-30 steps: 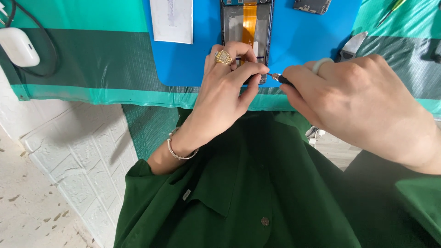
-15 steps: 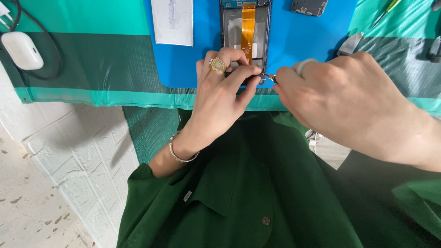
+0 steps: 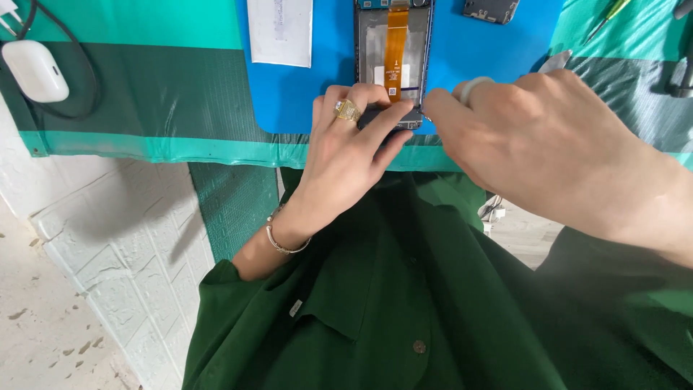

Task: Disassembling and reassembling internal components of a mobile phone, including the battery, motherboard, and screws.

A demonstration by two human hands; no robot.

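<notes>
An opened phone (image 3: 393, 43) with an orange flex strip down its middle lies on a blue mat (image 3: 491, 50). My left hand (image 3: 346, 159), with a gold ring and a bracelet, grips the phone's near end, fingers curled over it. My right hand (image 3: 534, 144) is pinched shut at the phone's near right corner. It holds a thin dark tool whose tip (image 3: 423, 115) barely shows beside the phone frame. The two hands almost touch there. The near end of the phone is hidden under my fingers.
A white paper slip (image 3: 280, 29) lies left of the phone, and a small dark part (image 3: 491, 9) to its right. A white case (image 3: 35, 68) with a black cable (image 3: 86, 65) sits far left on the green cover (image 3: 144, 87). A screwdriver (image 3: 606, 18) lies far right.
Both hands have moved further onto the phone's near end. The right hand has closed in on the left, and the tool tip is now mostly hidden at the phone's corner.
</notes>
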